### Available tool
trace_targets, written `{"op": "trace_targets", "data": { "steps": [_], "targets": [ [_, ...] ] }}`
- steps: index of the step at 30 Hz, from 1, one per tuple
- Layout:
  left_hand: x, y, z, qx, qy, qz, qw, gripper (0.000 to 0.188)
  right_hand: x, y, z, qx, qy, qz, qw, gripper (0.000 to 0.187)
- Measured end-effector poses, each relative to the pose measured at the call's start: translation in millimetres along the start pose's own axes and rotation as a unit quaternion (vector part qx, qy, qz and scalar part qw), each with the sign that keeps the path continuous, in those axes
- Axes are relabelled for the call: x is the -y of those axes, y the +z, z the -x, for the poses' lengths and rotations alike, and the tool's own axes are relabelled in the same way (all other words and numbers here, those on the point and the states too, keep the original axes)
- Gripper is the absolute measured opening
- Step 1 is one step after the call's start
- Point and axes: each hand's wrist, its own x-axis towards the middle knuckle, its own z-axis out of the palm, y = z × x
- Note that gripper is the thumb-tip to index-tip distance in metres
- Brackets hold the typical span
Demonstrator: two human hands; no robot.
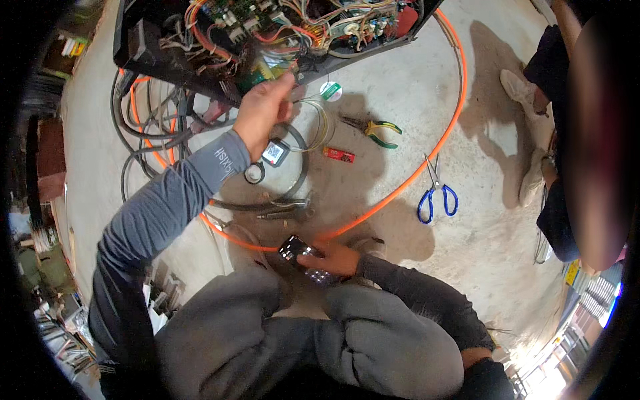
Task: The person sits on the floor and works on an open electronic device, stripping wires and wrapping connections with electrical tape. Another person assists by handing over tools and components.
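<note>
My left hand (265, 113) reaches up to the front edge of an open black machine case (363, 62). Its fingers are closed beside a blurred yellow-green piece (272, 69), and what they grip is hard to make out. Inside the case, circuit boards (233, 15) sit among bundled coloured wires (200, 40). Low between my knees, my right hand (337, 259) is closed round a dark, shiny object (297, 251) with pale reflections, its kind unclear. Below my left wrist lie a small dark box with a white label (274, 153) and a black tape roll (255, 173).
An orange hose (443, 137) loops across the concrete floor. Pliers with green-yellow handles (377, 130), blue-handled scissors (437, 193) and a small red packet (339, 155) lie right of my left hand. Black cables (123, 133) coil at left. Another person's feet (523, 93) are at right.
</note>
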Motion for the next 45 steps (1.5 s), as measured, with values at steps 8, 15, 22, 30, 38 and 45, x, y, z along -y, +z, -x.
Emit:
{"op": "trace_targets", "data": {
  "steps": [8,15,22,30,38,45],
  "targets": [
    [-8,25,-43,-0.200,-0.009,0.126,0.972,0.024,26,-22,9,-0.128,0.037,0.009,0.991,0.089],
    [-14,-2,-64,-0.153,0.009,0.205,0.967,0.017,51,-40,11,-0.117,0.072,0.110,0.984,0.093],
    [-16,-18,-90,-0.063,-0.003,0.279,0.958,0.013,38,-41,17,-0.184,0.120,0.228,0.948,0.092],
    [-12,-14,-80,-0.019,-0.017,0.290,0.957,0.016,35,-43,25,-0.196,0.062,0.262,0.943,0.083],
    [-4,3,-29,-0.115,0.116,0.103,0.981,0.019,47,-43,29,-0.252,0.070,0.332,0.906,0.058],
    [83,-14,12,0.059,0.381,-0.511,0.768,0.025,48,-99,13,-0.353,0.043,0.272,0.894,0.036]
  ]
}}
